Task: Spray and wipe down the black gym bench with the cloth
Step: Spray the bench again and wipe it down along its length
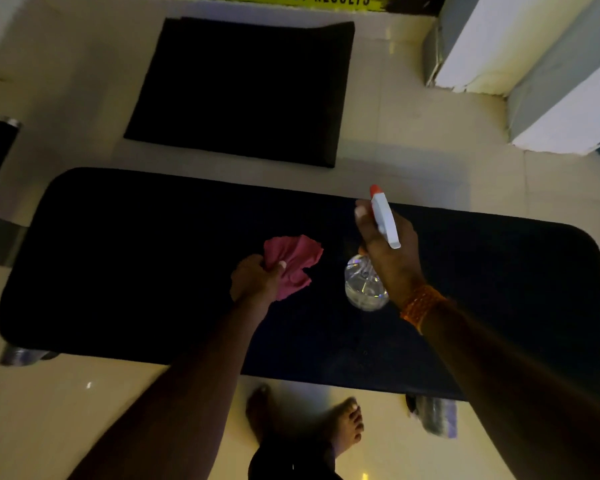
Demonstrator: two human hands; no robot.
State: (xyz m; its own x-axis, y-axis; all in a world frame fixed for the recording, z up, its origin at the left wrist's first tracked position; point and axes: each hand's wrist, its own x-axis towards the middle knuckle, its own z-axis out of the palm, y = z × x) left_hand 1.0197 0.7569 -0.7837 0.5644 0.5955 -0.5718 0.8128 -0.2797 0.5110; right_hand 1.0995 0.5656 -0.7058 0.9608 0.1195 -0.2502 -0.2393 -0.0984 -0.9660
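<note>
Left hand (257, 279) grips pink cloth (293, 263); right hand (390, 252) grips spray bottle (366, 287) above dim bench (136, 265).

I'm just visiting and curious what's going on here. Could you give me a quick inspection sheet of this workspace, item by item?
Surface: black gym bench, long padded top; wetness cannot be told in the dim light.
Job's things: pink cloth, bunched; clear spray bottle with a white head and red nozzle.
Clutter: nothing seen on the bench.
Grips: left hand closed on the cloth over the bench middle; right hand closed on the spray bottle, orange beaded bracelet at the wrist.
Cables: nothing seen.
Surroundings: pale tiled floor, black mat beyond the bench, bare feet on the near side.
</note>
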